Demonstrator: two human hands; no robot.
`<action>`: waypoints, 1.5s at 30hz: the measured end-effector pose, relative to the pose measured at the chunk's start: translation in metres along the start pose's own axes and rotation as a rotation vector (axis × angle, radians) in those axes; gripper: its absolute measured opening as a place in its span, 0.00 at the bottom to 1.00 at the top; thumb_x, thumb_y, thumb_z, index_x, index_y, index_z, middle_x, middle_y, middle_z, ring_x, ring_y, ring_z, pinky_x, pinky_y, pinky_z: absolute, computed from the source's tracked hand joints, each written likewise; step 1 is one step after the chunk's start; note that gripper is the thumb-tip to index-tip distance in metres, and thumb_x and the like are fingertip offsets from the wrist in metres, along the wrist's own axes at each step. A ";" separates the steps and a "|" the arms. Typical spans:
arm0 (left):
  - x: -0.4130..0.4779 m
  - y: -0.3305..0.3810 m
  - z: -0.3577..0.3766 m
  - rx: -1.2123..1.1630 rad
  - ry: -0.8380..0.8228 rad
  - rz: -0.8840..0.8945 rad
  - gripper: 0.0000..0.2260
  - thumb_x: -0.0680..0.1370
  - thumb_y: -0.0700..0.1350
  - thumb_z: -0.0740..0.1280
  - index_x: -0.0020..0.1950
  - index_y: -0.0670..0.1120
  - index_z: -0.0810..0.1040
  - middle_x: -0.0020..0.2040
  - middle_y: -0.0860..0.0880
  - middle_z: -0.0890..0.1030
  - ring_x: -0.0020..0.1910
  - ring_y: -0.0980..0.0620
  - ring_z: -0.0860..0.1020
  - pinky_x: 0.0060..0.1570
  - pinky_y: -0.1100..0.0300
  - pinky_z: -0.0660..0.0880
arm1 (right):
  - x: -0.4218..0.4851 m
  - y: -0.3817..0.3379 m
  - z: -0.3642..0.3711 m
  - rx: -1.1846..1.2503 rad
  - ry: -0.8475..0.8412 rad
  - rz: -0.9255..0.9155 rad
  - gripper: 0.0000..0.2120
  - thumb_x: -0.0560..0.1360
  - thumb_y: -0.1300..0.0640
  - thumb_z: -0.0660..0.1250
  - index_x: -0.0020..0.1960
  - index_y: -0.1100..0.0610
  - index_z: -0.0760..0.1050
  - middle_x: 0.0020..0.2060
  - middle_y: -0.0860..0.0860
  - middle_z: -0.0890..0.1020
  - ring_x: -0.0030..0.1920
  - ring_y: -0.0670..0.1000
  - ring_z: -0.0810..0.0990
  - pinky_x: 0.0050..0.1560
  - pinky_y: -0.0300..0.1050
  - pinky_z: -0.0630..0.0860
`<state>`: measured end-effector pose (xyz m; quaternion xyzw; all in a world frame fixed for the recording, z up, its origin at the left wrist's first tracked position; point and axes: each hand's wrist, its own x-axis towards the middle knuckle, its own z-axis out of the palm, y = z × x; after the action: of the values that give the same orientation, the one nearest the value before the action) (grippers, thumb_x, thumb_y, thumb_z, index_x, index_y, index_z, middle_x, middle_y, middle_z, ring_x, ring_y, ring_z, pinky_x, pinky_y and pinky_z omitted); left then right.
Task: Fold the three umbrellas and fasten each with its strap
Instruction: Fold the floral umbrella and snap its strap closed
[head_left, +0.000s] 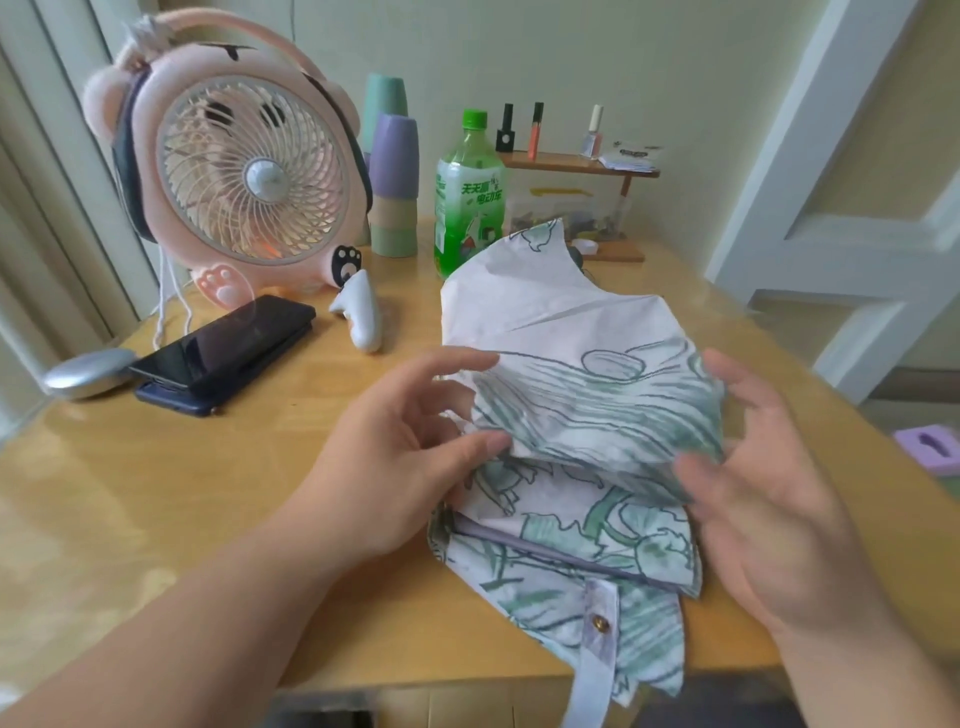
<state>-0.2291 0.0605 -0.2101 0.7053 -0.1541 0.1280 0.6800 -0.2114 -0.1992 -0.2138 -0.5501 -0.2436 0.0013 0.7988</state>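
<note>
- Umbrella (566, 322): white canopy with green print, lay loose and crumpled on the wooden table (234, 467), right of centre, not rolled.
- Strap (597, 670) with its brass snap hung unfastened over the table's near edge.
- Left hand (400, 447): fingers spread, thumb and forefinger tips touched the left edge of a raised fabric fold.
- Right hand (769, 499): blurred, fingers spread wide, against the fold's right side.
- Behind: pink fan (249, 171), green bottle (467, 202), dark phone (228, 343).
</note>
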 end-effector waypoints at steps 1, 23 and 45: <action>0.002 0.000 0.000 -0.012 0.051 0.000 0.18 0.70 0.39 0.76 0.58 0.51 0.80 0.44 0.38 0.78 0.25 0.48 0.73 0.27 0.60 0.72 | -0.002 0.002 0.001 -0.065 -0.058 0.000 0.36 0.71 0.62 0.79 0.74 0.48 0.69 0.69 0.55 0.79 0.69 0.57 0.78 0.66 0.53 0.77; -0.002 0.006 -0.004 0.653 0.169 0.489 0.04 0.77 0.40 0.72 0.51 0.46 0.85 0.49 0.47 0.72 0.48 0.54 0.72 0.49 0.64 0.69 | 0.022 -0.029 0.005 -0.332 -0.004 0.081 0.18 0.71 0.58 0.72 0.60 0.45 0.84 0.54 0.57 0.87 0.59 0.57 0.85 0.57 0.46 0.82; -0.003 0.003 -0.005 0.338 0.204 0.385 0.06 0.78 0.45 0.72 0.54 0.50 0.80 0.41 0.49 0.80 0.37 0.45 0.76 0.39 0.54 0.72 | 0.018 -0.030 -0.006 -0.241 0.043 0.128 0.30 0.59 0.40 0.84 0.57 0.54 0.85 0.53 0.62 0.86 0.57 0.59 0.84 0.64 0.53 0.76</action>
<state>-0.2326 0.0655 -0.2086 0.7499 -0.1926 0.3491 0.5279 -0.2006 -0.2116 -0.1821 -0.6563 -0.1894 0.0112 0.7303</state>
